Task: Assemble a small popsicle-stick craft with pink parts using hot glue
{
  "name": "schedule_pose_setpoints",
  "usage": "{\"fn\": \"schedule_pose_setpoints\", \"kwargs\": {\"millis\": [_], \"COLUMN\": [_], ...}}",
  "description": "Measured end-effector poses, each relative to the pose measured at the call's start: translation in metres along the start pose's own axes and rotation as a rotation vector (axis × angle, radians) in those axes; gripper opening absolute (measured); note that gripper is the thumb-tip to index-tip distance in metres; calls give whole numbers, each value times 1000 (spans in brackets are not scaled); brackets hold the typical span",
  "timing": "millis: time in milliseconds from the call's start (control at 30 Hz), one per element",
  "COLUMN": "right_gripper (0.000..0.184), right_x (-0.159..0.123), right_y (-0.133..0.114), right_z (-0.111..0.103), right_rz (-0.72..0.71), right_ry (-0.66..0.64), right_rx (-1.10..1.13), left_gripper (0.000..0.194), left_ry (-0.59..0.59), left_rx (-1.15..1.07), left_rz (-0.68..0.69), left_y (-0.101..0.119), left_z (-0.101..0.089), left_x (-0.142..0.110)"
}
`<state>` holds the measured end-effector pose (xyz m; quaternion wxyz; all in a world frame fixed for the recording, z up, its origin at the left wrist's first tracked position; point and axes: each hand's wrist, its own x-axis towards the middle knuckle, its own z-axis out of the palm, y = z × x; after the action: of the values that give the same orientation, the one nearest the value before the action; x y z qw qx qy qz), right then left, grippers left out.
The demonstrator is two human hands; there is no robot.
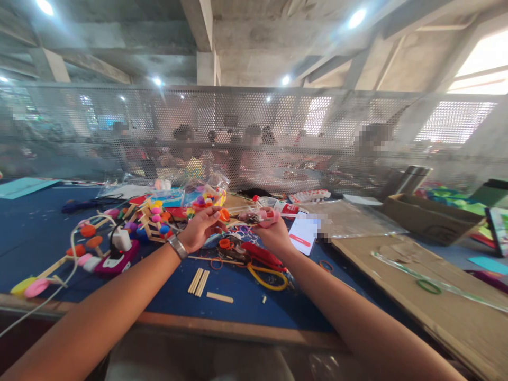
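Note:
My left hand [201, 230], with a metal watch on its wrist, is closed in a pinch at an orange cap-like ring [224, 215]. My right hand [273, 236] is curled around a pink looped piece [269, 217]; its exact kind is not clear. The hands are raised over the table's far half, a short gap apart. Beneath them lie another orange cap [225, 243], a red tool [262, 255] and a yellow rubber loop [270, 278]. Nearer me are several wooden sticks [198, 282] and a single flat craft stick [219, 297].
Left of my hands stand colourful cap-and-stick assemblies [153, 219] and a purple power strip [117, 259] with a white plug. A phone [304, 233], a bottle [278, 205] and cardboard [381, 286] lie right. Behind is a perforated metal screen [222, 116]; people sit beyond it.

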<state>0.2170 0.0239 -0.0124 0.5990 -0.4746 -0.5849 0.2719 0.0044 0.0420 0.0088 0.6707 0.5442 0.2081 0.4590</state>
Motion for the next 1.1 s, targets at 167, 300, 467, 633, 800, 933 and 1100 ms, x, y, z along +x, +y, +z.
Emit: {"fn": "schedule_pose_setpoints", "kwargs": {"millis": [167, 300, 467, 633, 800, 933, 1100], "right_gripper": [25, 25, 24, 26, 26, 27, 28], "right_x": [0, -1, -1, -1, -1, -1, -1], "right_y": [-2, -2, -3, 0, 1, 0, 0], "right_z": [0, 0, 0, 0, 0, -1, 0], "right_rz": [2, -8, -9, -9, -11, -11, -16], "right_ry": [12, 0, -8, -22, -27, -11, -29], "right_rx": [-12, 6, 19, 8, -22, -27, 3], "left_gripper": [36, 36, 34, 33, 32, 33, 32], "left_ry": [2, -8, -9, -9, -8, -13, -6], "left_rx": [1, 6, 1, -3, -14, -11, -20], "left_rz": [-7, -9, -2, -18, -22, -28, -29], "left_y": [0, -1, -2, -2, -2, -2, -1], "left_z": [0, -1, -2, -2, -3, -3, -2], "left_x": [0, 1, 1, 1, 1, 1, 0]}}
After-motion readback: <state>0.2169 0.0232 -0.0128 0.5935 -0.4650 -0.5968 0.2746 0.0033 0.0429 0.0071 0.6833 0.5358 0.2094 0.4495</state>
